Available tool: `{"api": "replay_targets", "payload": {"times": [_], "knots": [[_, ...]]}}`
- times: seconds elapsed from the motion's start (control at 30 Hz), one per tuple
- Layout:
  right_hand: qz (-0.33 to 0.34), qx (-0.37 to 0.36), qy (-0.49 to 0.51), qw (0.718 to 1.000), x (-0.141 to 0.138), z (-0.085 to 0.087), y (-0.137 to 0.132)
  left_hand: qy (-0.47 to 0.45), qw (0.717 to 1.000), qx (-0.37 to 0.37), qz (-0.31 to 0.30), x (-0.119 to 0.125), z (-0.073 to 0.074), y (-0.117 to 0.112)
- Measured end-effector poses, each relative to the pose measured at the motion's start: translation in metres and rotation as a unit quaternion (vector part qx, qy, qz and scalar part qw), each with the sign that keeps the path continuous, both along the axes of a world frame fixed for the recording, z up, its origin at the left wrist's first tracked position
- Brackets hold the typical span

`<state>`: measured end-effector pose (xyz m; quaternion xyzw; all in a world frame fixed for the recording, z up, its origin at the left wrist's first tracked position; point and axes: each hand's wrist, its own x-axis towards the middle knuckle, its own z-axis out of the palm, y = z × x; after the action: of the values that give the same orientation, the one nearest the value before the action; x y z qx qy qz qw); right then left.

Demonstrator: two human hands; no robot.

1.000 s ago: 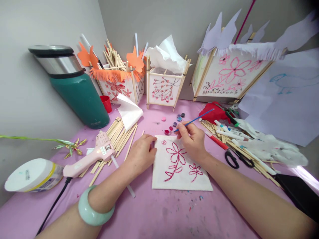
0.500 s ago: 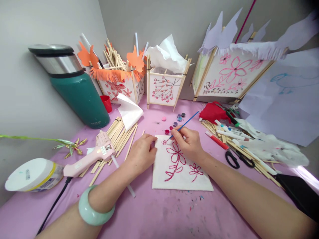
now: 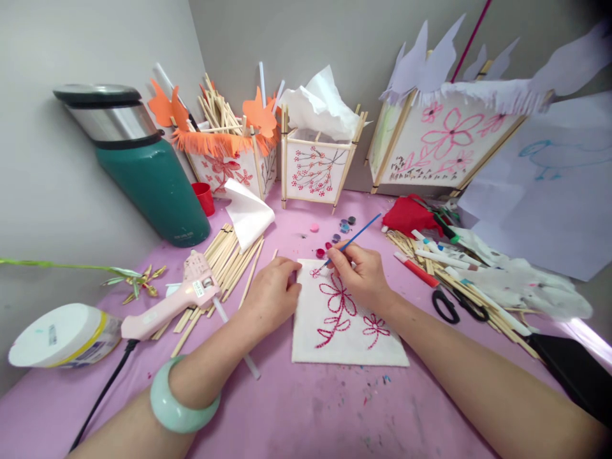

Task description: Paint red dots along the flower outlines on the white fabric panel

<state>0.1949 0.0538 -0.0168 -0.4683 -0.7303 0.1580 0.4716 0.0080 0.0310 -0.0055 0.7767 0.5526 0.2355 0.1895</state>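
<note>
In my right hand (image 3: pixel 361 274) is a slim blue paintbrush (image 3: pixel 361 233), gripped like a pen. Its tip points down at a small red flower near the upper left corner of a white square panel (image 3: pixel 306 338). Larger dark red flowers and leaves made of short strokes cover the panel's middle and right. My left hand (image 3: pixel 270 290) is closed at the panel's upper left edge, thumb and fingers touching it. Just beyond the panel sit small paint pots, among them a dark red one (image 3: pixel 320 253), a pink one (image 3: pixel 314 227) and a blue one (image 3: pixel 345 226).
Left are a pink glue gun (image 3: pixel 167 306), wooden sticks (image 3: pixel 229 252), a white-lidded tub (image 3: pixel 52 338) and a tilted green bottle (image 3: pixel 153 185). Behind stand paper lanterns, including a small one (image 3: pixel 315 172). At right lie scissors (image 3: pixel 447 306), a red marker (image 3: pixel 415 269) and a red cloth (image 3: pixel 411 215).
</note>
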Motion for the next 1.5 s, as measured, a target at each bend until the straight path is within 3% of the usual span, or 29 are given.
{"api": "replay_targets", "payload": {"times": [1.5], "knots": [[-0.024,0.006,-0.008,1.000,0.0019,-0.0005,0.0006,-0.004,1.000,-0.001,0.001,-0.0004,-0.0005,-0.0001]]}}
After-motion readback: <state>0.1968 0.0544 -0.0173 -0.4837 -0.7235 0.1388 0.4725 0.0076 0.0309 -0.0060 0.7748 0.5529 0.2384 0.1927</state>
